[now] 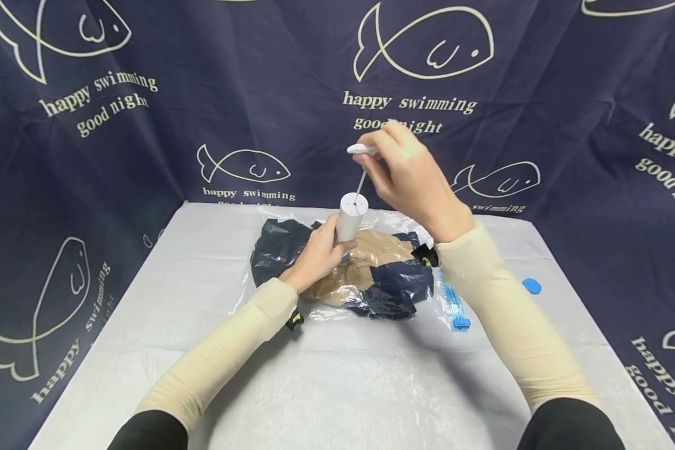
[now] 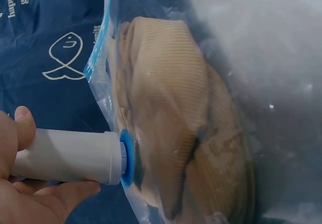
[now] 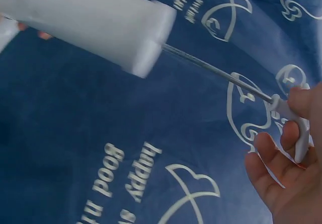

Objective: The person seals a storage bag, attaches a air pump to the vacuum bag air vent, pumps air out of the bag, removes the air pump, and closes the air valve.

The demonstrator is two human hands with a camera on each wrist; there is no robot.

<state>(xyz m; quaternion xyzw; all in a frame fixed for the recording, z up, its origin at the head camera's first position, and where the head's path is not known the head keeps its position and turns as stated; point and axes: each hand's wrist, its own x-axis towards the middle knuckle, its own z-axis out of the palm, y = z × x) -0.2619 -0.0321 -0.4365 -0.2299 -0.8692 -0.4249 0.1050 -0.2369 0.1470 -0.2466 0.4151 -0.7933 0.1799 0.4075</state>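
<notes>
A white hand pump [image 1: 350, 219] stands nearly upright over a clear vacuum storage bag [image 1: 337, 312] of folded clothes. My left hand [image 1: 315, 253] grips the pump's barrel [image 2: 70, 156], whose lower end sits at the bag's blue valve [image 2: 127, 158]. My right hand [image 1: 407, 172] holds the white pump handle [image 3: 297, 128] above the barrel, with the thin metal rod [image 3: 216, 72] drawn well out. Inside the bag lie dark garments [image 1: 281, 244] and a tan ribbed garment [image 2: 166, 83].
A round blue cap [image 1: 531, 286] lies on the white-covered table [image 1: 337, 387] to the right. The bag's blue zip edge [image 1: 455, 306] runs along its right end. Dark blue fabric with fish drawings [image 1: 292, 94] hangs behind and at both sides.
</notes>
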